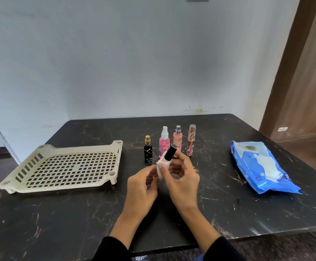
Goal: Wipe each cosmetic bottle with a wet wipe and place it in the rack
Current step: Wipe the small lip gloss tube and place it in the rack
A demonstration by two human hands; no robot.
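Head view looked down on a black marble-patterned worktop set against a pale wall. At the far left lay the cream plastic rack, a shallow perforated tray with slotted sides, and nothing stood in it. Just right of the rack stood a small black bottle with a gold cap, upright on the worktop. Beside it stood a pink spray bottle with a clear cap, its lower part hidden behind the held item. In front of these, the left hand was raised above the worktop with curled fingers gripping a white wet wipe that was wrapped around the lower part of a bottle with a black cap. That bottle tilted up and to the right, its dark cap poking out above the wipe. The right hand closed around the same bottle from the other side, its thumb with a blue-painted nail pressing on the wipe. Both wrists came out of black sleeves at the bottom edge. Behind the hands stood a peach spray bottle with a silver top, and just right of it a slim rose-gold tube, both upright. Well apart at the right lay a blue pack of wet wipes, flat on the worktop with a white wipe showing at its opening.
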